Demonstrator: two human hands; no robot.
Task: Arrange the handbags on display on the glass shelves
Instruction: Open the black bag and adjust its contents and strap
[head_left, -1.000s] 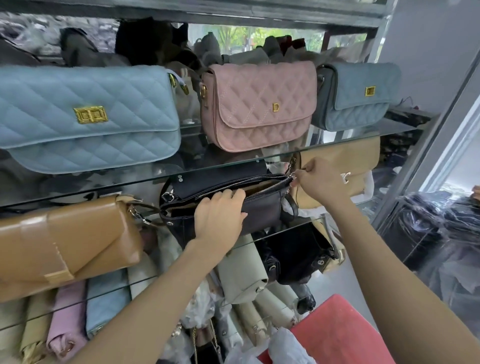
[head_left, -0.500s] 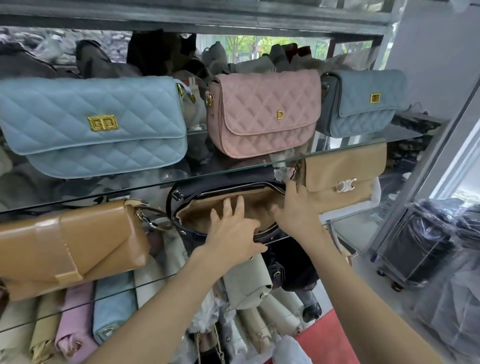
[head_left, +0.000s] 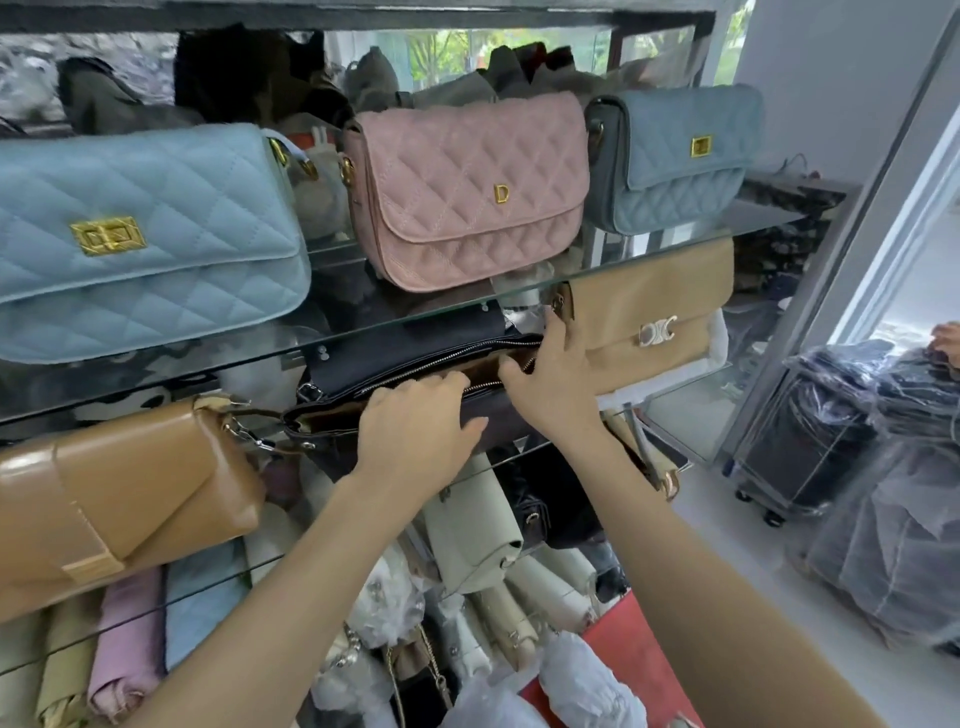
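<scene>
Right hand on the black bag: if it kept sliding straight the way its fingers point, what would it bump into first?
The right hand points up and back along the black bag's open zip. Going on, it would probably meet the tan flap bag beside it first, though depth is hard to judge.

1. The big light blue quilted bag (head_left: 140, 244) runs off the picture's left edge, so its far end can't be seen.
2. The left hand (head_left: 415, 426) covers the middle of the black bag (head_left: 410, 353); its fingertips dip inside the zip opening.
3. The tan glossy bag (head_left: 119, 499) is cropped at the left edge too.
4. The stuff behind the top glass shelf (head_left: 675, 249) is just a dark jumble.
</scene>
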